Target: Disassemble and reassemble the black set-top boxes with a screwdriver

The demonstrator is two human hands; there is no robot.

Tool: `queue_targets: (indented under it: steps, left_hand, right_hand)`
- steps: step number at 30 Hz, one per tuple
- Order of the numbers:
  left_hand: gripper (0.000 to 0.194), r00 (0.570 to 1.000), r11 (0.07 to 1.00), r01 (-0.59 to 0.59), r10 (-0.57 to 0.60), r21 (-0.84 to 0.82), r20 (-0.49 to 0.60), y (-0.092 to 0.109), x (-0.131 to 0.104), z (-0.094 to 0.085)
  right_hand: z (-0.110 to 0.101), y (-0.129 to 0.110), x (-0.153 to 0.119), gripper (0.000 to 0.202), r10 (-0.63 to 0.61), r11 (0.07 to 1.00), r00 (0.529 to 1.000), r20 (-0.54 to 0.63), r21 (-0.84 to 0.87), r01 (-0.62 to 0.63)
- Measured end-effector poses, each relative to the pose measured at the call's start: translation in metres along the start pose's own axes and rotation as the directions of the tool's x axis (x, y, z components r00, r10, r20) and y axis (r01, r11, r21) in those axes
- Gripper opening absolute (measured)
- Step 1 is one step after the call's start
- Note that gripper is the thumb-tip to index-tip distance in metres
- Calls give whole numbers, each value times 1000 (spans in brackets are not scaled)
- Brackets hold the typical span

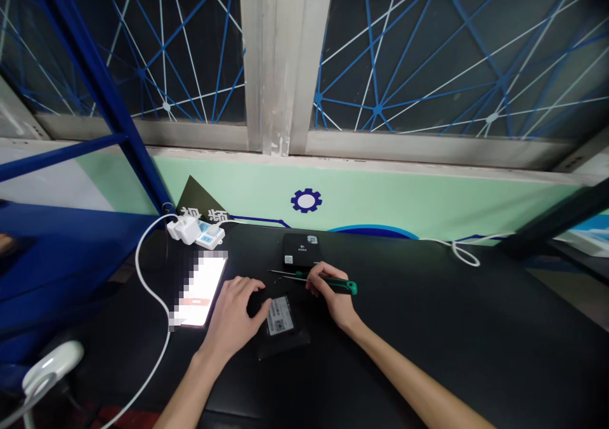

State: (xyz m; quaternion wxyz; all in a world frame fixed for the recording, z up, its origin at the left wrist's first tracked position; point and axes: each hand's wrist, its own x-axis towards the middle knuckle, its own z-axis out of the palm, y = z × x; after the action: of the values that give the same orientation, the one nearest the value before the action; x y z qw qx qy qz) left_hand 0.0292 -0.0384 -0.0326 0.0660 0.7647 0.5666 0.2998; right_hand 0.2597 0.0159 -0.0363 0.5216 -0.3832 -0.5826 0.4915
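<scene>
My right hand (pixel 332 294) is closed round a green-and-black screwdriver (pixel 343 285), its thin shaft pointing left. A second thin metal shaft (pixel 283 272) with a green part lies just behind it, partly hidden by my fingers. My left hand (pixel 239 311) lies with thumb and fingers apart at the left side of a black box-shaped device (pixel 295 340) bearing a white printed label (pixel 280 316). The thumb touches the label's left edge. Something tiny near the screwdriver's tip is too small to name.
Behind my hands sits a flat black box (pixel 301 250) with small stickers. To the left are a phone-like lit screen (pixel 202 292), a white power strip (pixel 209 234) with plugs, and a white cable (pixel 164 302). The black tabletop (pixel 428 327) meets a green wall (pixel 380 197).
</scene>
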Motion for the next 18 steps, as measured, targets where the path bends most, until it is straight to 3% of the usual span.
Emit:
queue_targets:
  steps: [5,12,18]
  left_hand:
    - [20,995,994,97,-98,46,35,2,1,-3]
    - [16,970,988,153,-149,-6,192,-2,-2,-3]
    - [23,955,976,217,-211,-8,208,-5,0,-1]
  right_hand:
    - [-2,-2,-1,31,-2,1000,1000,15,7,2]
    - [-3,0,0,30,-7,999,1000,-25,40,8]
    - [-5,5,0,36,-20,993,997,-71,111,28]
